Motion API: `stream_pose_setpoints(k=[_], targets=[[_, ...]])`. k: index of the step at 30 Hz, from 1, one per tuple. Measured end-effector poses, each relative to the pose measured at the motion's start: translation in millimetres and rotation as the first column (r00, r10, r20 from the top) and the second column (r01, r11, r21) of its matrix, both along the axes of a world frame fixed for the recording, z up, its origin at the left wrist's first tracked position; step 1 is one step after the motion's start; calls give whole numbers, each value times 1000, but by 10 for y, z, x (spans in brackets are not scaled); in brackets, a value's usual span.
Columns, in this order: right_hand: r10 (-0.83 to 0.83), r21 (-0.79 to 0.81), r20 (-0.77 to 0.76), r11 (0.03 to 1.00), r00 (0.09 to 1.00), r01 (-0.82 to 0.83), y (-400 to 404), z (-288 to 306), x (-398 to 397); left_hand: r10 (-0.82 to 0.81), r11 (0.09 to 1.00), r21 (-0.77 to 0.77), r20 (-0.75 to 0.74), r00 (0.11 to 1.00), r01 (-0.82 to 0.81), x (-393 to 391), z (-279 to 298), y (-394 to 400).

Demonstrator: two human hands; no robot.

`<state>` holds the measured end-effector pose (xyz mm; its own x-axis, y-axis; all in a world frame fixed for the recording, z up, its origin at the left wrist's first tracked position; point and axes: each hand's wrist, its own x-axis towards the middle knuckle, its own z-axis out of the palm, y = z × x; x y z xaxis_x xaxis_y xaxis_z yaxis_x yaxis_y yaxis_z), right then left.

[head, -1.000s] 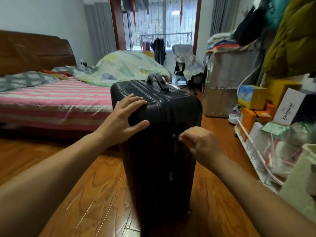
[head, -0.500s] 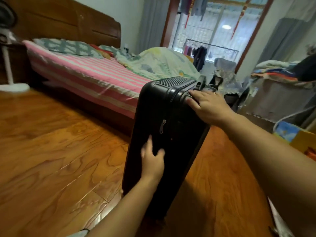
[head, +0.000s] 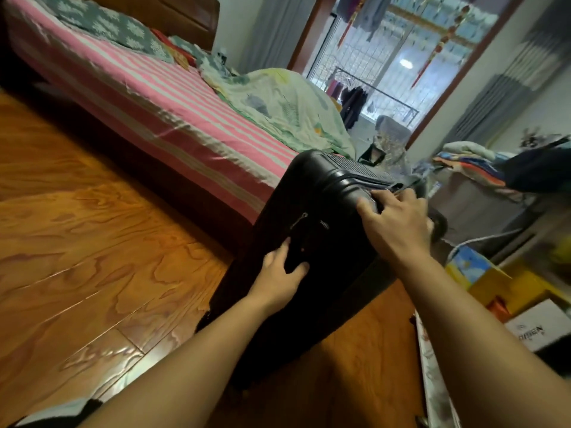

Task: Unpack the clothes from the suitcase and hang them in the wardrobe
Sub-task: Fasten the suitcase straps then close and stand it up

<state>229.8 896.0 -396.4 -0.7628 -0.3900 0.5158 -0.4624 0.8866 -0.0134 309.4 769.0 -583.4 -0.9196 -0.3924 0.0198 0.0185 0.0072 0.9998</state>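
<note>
A black hard-shell suitcase [head: 312, 211] stands closed on the wooden floor, leaning to the left in the view, with a zip pull hanging on its side. My left hand [head: 279, 276] grips the suitcase's side edge low down, thumb on one face and fingers round the other. My right hand [head: 398, 227] holds the top edge near the carry handle, fingers curled over it. No clothes from inside the suitcase are visible. The wardrobe is not in view.
A bed [head: 148, 97] with a pink striped sheet and a crumpled quilt [head: 287, 109] lies just behind the suitcase. Boxes [head: 500, 282] and piled clothes [head: 482, 162] crowd the right side. Wooden floor [head: 77, 242] stretches to the left.
My left hand went from the suitcase's top down to its side edge; my right hand left the zip and took the top edge. The suitcase has since tipped further left and the view has swung.
</note>
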Motion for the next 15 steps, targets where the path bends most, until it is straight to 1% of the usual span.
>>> stream_pose_setpoints(k=[3, 4, 5, 6, 7, 8, 9, 10, 12, 15], targets=[[-64, 69, -94, 995, 993, 71, 0, 149, -77, -57, 998, -12, 35, 998, 57, -102, -1, -17], [-68, 102, -99, 992, 993, 78, -20, 199, -141, -85, 996, 1, 39, 996, 85, -132, -17, 9], [-65, 117, -68, 990, 996, 73, -61, 242, -231, -112, 994, 17, 30, 993, 112, -161, -42, 53], [-61, 107, 9, 992, 998, 60, -101, 258, -336, -127, 992, 24, 12, 992, 127, -199, -89, 115], [-68, 107, 122, 993, 990, 55, -129, 260, -417, -124, 992, 29, -4, 992, 124, -250, -137, 173], [-63, 131, 236, 991, 970, 32, -136, 260, -499, -110, 993, 30, -10, 994, 110, -318, -170, 218], [-59, 188, 329, 982, 943, -4, -115, 251, -560, -102, 994, 35, -8, 995, 102, -380, -191, 261], [-68, 242, 393, 970, 917, -32, -62, 239, -608, -103, 994, 40, -6, 995, 103, -426, -191, 298], [-116, 307, 455, 951, 883, -33, 81, 231, -657, -100, 991, 87, 10, 995, 98, -540, -130, 317], [-158, 334, 444, 943, 882, 1, 234, 239, -619, -69, 962, 267, 20, 997, 61, -706, 75, 312]])
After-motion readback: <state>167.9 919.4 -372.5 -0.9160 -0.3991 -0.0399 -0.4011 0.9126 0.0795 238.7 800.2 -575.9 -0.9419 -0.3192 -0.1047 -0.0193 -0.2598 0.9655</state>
